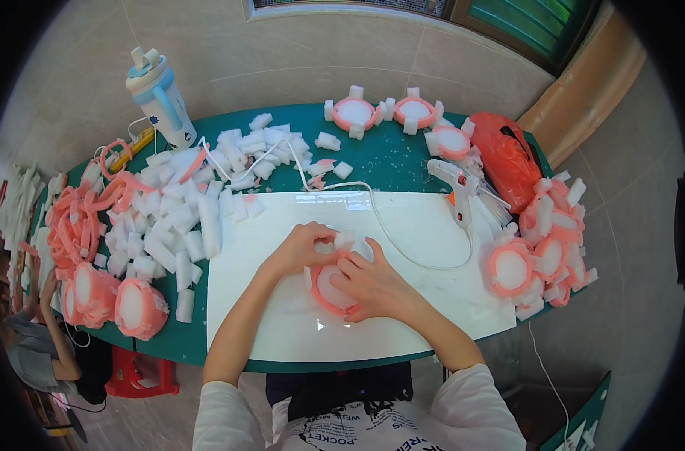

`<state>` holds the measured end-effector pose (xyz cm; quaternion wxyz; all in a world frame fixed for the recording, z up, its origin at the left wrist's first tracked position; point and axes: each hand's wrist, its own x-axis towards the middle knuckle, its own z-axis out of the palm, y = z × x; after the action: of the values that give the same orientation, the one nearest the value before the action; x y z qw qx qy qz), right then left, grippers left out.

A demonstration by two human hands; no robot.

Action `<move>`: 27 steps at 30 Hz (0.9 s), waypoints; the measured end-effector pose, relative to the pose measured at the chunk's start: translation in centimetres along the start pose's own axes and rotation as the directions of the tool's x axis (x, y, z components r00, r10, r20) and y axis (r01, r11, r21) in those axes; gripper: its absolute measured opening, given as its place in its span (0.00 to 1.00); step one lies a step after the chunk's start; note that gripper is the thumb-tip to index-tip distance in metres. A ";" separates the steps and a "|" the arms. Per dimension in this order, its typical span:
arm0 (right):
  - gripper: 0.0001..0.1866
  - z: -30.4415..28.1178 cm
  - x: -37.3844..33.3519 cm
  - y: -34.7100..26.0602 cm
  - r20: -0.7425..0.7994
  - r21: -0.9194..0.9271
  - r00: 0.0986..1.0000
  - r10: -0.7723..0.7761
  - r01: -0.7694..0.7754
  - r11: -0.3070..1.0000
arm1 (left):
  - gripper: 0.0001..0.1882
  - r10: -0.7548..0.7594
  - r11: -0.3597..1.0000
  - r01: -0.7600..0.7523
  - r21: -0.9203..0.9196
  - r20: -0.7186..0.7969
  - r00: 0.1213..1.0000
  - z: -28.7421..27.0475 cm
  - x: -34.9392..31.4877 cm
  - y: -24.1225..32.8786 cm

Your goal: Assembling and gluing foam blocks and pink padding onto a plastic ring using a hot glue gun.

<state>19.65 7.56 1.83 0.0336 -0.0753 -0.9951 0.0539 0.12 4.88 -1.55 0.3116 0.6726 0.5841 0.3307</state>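
Note:
On the white board (282,331) lies a round white foam piece with a pink foam rim (324,299), between my two hands. My left hand (306,249) is closed, its fingertips pinching at a small white foam block (345,240) on the piece's far edge. My right hand (378,284) curves over the piece's right side, gripping its rim, with thumb and fingers near the same block. Part of the rim is hidden under my fingers. A white glue gun (458,183) lies at the board's far right corner, apart from my hands.
Loose white foam blocks (181,218) and pink foam strips (78,218) heap at left. Similar ring pieces (510,269) pile at right, beside a red plastic bag (500,161). A white cord (414,259) loops across the board. A bottle (162,101) stands far left. Another person's arm (60,338) shows at left.

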 end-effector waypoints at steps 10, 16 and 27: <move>0.24 0.0 0.0 0.0 -0.076 0.067 0.997 -0.022 0.027 0.997 | 0.18 -0.067 0.995 0.066 -0.080 -0.008 0.998 -0.4 0.0 0.7; 0.24 -0.3 0.0 -0.1 -0.053 0.117 0.999 0.002 0.004 0.993 | 0.24 -0.067 0.996 0.072 -0.058 0.078 0.995 -0.6 0.3 0.6; 0.22 -0.6 0.1 -0.4 -0.073 0.091 0.997 -0.001 0.007 0.996 | 0.23 -0.073 0.997 0.074 -0.005 0.112 0.991 -0.7 0.3 0.2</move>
<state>19.52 7.23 2.49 0.0736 -0.0737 -0.9899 0.0964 -0.34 5.15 -0.96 0.3587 0.6666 0.5885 0.2837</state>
